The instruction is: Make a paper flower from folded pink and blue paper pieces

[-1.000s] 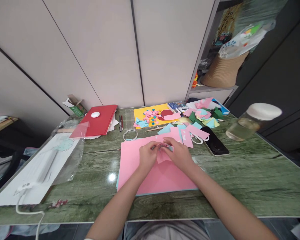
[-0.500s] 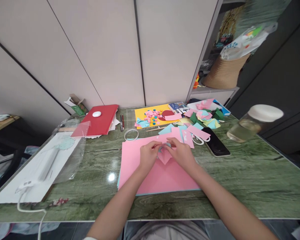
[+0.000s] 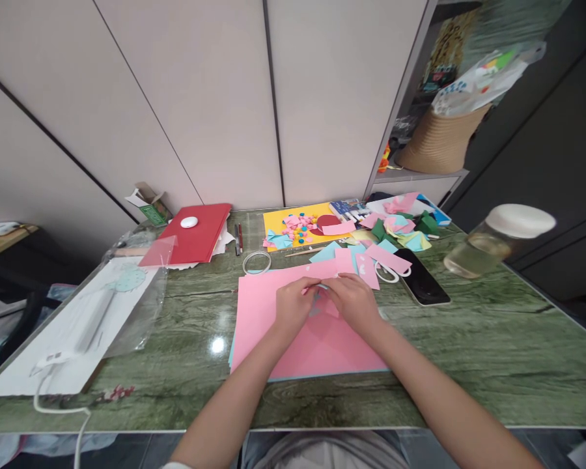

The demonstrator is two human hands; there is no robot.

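Observation:
Above a stack of pink paper sheets (image 3: 268, 326) with blue edges beneath, my left hand (image 3: 293, 303) and my right hand (image 3: 354, 299) meet fingertip to fingertip. Both are closed on a small folded piece of pink and light-blue paper (image 3: 321, 301), which is mostly hidden behind the fingers. Just beyond the right hand lie pink paper strips (image 3: 368, 270) and white-handled scissors (image 3: 387, 273). A ring of white tape (image 3: 256, 263) rests at the stack's upper left edge.
A black phone (image 3: 424, 279) and a lidded bottle (image 3: 488, 241) stand to the right. Yellow paper (image 3: 273, 221) with small folded pieces lies at the back. On the left are a red folder (image 3: 190, 244), a white glue gun (image 3: 88, 326) with its cord and a clear plastic bag (image 3: 141, 312).
The folded paper has been turned up between my fingers; its pink point, hanging down before, is now mostly out of sight. My fingers have drawn closer together.

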